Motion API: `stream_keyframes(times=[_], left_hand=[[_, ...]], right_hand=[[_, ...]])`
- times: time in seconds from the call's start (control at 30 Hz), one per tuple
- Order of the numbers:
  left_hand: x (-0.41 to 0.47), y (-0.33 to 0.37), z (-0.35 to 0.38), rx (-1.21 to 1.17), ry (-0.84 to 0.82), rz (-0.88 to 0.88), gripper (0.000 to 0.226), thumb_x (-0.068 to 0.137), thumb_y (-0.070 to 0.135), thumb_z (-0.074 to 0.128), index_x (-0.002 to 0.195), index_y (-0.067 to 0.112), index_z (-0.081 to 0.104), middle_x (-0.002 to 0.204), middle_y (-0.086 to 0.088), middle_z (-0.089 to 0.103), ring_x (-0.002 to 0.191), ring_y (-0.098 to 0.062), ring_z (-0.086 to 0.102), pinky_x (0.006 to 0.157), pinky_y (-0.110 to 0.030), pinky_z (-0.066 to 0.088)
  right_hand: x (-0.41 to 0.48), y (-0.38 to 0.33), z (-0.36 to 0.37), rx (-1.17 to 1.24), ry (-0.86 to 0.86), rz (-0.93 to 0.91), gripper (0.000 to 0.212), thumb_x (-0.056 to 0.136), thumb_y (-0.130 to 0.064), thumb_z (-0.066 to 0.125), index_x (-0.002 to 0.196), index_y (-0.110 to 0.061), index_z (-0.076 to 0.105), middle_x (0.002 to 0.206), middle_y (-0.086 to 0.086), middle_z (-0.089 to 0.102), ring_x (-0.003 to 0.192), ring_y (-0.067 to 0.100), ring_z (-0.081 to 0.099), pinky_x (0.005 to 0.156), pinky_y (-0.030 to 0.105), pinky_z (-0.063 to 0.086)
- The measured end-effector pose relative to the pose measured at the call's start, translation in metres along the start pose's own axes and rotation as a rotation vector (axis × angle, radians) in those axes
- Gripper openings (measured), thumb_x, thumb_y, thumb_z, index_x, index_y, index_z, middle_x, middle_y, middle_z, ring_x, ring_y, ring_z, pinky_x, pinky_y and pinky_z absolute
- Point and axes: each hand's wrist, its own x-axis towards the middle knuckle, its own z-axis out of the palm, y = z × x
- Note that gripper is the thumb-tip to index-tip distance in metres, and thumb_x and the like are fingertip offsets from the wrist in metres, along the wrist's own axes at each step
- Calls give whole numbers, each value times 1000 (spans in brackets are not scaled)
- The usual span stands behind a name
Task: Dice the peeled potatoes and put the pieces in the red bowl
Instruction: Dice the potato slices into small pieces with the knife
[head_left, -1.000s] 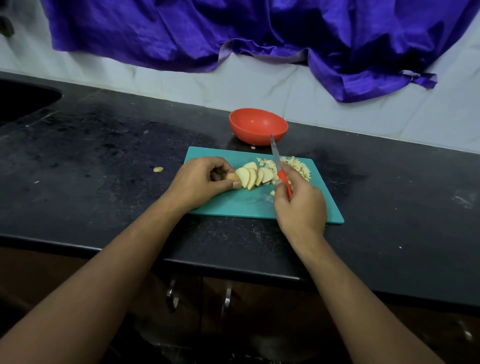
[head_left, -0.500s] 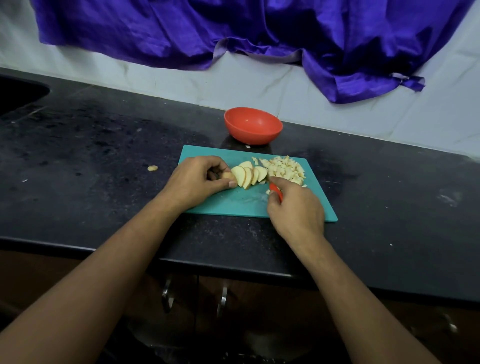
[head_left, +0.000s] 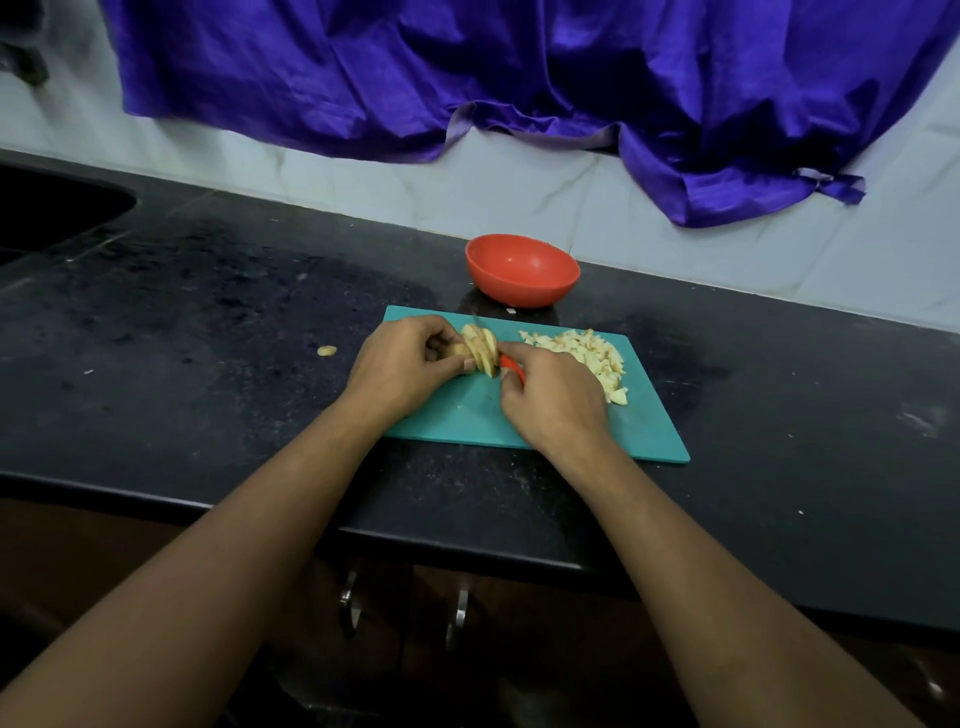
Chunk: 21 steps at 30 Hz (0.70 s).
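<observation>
Regrouping slices: a second ago they lay fanned on the teal board (head_left: 644, 441); now the left hand (head_left: 402, 371) has its fingers clamped on the potato slices (head_left: 480, 353), the knife (head_left: 511, 370) gripped in the right hand (head_left: 553, 405). One diced pile (head_left: 587, 353), one empty red bowl (head_left: 522, 270), one stray bit (head_left: 327, 351) on the tabletop (head_left: 208, 332). Cross-cuts likely next.

Black speckled worktop (head_left: 208, 322). On it: teal cutting board (head_left: 644, 431), red bowl (head_left: 522, 270) just behind, stray potato scrap (head_left: 327, 351) left.
</observation>
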Motion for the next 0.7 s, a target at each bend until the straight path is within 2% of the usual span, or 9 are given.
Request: stream_keyframes(times=[0.2,0.3,0.4,0.5,0.57,0.7], left_hand=[[4,2,2,59,49,-8,23,81,41,82,97,28,73,81,14,68,80,-8,65,75,-32,53],[1,2,1,47,60,8,22,81,43,82,96,29,73,81,16,68,77,-3,63,71,-29,49],[-1,4,1,-12,6,29,24,78,45,84,95,32,73,82,15,68,75,0,62,70,-29,50],[-3,6,3,-60,-82,76,24,77,46,86,93,34,72,82,12,69,73,-2,64,74,-36,56],[-3,7,5,-51,-105,92,24,78,49,85,91,34,71,82,12,69,73,-3,64,73,-37,57],[-3,7,5,28,-66,104,22,81,54,79,90,34,73,83,16,69,75,1,62,66,-29,49]], right_hand=[[20,0,0,-15,-31,-49,42,102,-31,49,144,-36,55,115,0,72,105,26,65,78,38,51],[14,9,-1,85,60,-19,43,103,-32,50,145,-36,54,115,0,73,104,26,66,78,37,50],[1,28,0,237,138,69,41,102,-32,52,142,-36,57,112,-4,74,92,19,66,71,32,45],[-16,47,3,334,210,135,39,101,-33,54,140,-38,59,94,-8,74,66,9,58,62,31,46],[-25,55,4,362,247,136,40,101,-31,56,140,-38,60,76,-11,67,52,8,53,53,28,40],[-36,54,2,345,231,67,42,101,-32,56,141,-42,58,58,-16,50,55,2,53,49,21,27]])
